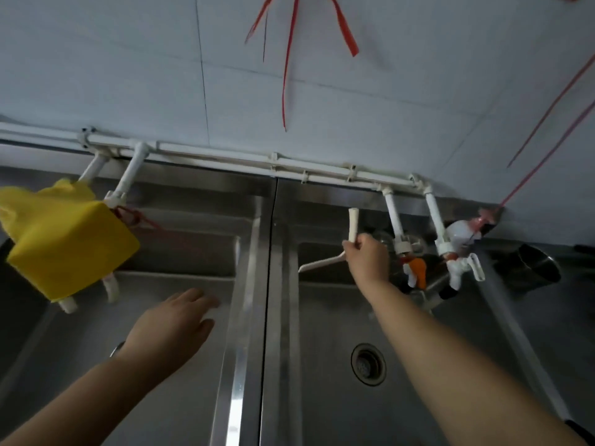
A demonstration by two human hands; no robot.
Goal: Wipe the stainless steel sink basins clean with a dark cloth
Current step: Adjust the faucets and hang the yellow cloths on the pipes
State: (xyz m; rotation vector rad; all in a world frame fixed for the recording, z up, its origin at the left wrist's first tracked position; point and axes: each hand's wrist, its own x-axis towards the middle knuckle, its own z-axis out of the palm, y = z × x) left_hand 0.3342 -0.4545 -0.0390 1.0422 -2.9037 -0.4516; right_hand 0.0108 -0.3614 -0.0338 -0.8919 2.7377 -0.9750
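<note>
So closest to the camera you've got two bare forearms reaching out over a double stainless steel sink. The left hand hovers over the left steel basin, fingers straight and relaxed, holding nothing. Can't tell if it's actually touching the metal or just floating above it. The right steel basin has a round dark drain strainer in its floor, and the shiny steel divider ridge runs between the two.

Further back, the right hand is curled around a bent white plastic pipe piece at the rear of the right basin, just beside the white taps with the orange handle. That's a firm grip on the pipe, not on any cloth.

Here's the thing: I don't see a dark cloth anywhere. The only fabric is a bright yellow cloth draped over the left white tap pipes, well apart from both hands. My guess is wiping hasn't really started, or it's paused, and both basins are still to do. Whether they're already clean is too hard to judge from the blur.

Behind it all is the white tiled wall with thin red strings dangling.
</note>
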